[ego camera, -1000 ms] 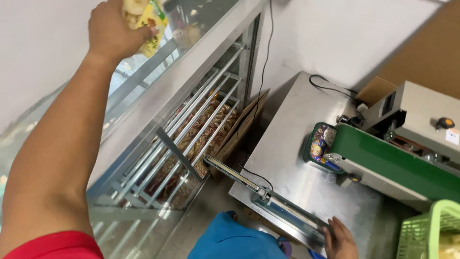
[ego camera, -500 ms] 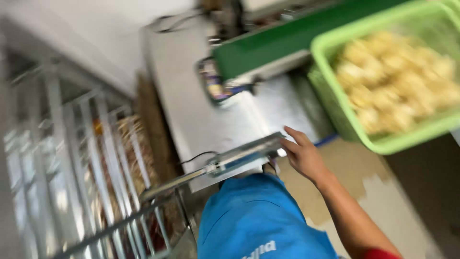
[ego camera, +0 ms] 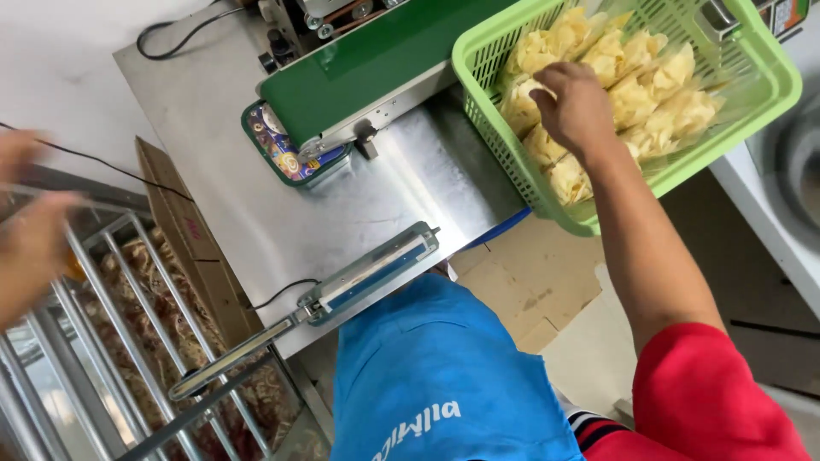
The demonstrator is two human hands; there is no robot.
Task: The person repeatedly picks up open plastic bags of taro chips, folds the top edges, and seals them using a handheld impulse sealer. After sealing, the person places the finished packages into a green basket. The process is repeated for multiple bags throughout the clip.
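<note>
My right hand (ego camera: 576,107) reaches into a light green plastic basket (ego camera: 478,111) heaped with pale yellow snack packets (ego camera: 658,102). Its fingers curl over one packet near the basket's left side; whether they grip it is unclear. My left hand (ego camera: 30,235) is a blur at the left edge, above a metal bar rack (ego camera: 111,324), and seems to hold nothing. A sealing machine with a green belt (ego camera: 376,60) stands on the steel table (ego camera: 256,205), left of the basket.
A long hand sealer bar (ego camera: 376,269) lies along the table's near edge. A patterned tin (ego camera: 278,145) sits under the belt's end. A cardboard box (ego camera: 184,230) leans between table and rack. Flattened cardboard (ego camera: 530,282) covers the floor; blue cloth (ego camera: 444,376) fills the foreground.
My left hand held a packet high by the glass shelf and has come down without it. My right hand left the table's near edge and went into the basket.
</note>
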